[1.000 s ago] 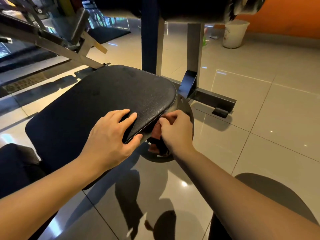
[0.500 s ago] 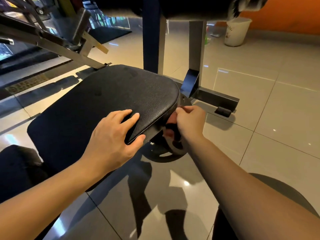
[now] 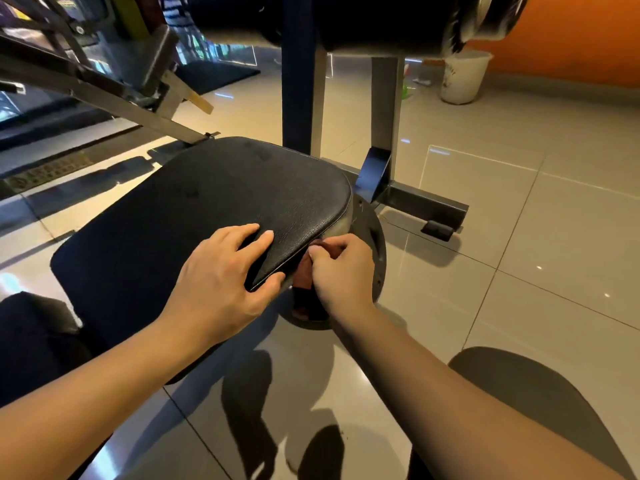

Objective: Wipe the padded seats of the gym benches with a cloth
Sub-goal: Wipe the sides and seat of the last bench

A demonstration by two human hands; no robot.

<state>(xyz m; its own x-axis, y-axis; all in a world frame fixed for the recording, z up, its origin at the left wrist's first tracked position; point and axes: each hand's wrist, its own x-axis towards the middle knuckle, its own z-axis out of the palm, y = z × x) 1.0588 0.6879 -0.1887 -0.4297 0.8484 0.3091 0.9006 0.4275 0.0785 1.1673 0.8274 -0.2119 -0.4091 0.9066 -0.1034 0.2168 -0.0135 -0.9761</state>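
A black padded bench seat (image 3: 207,209) fills the middle of the head view. My left hand (image 3: 221,275) lies flat on its near right edge, thumb hooked under the rim. My right hand (image 3: 343,275) is closed on a reddish-brown cloth (image 3: 306,271) and presses it against the seat's side edge, just below the rim. Most of the cloth is hidden by my fingers and the seat's overhang.
A round weight plate (image 3: 375,251) leans on the floor behind my right hand. The bench's grey steel upright (image 3: 384,109) and foot bar (image 3: 429,206) stand to the right. A dark roller pad (image 3: 346,26) hangs overhead. A white bucket (image 3: 464,77) sits by the orange wall.
My right hand with the cloth slid forward along the seat's side edge, then came back toward my left hand. The left hand has stayed in place.
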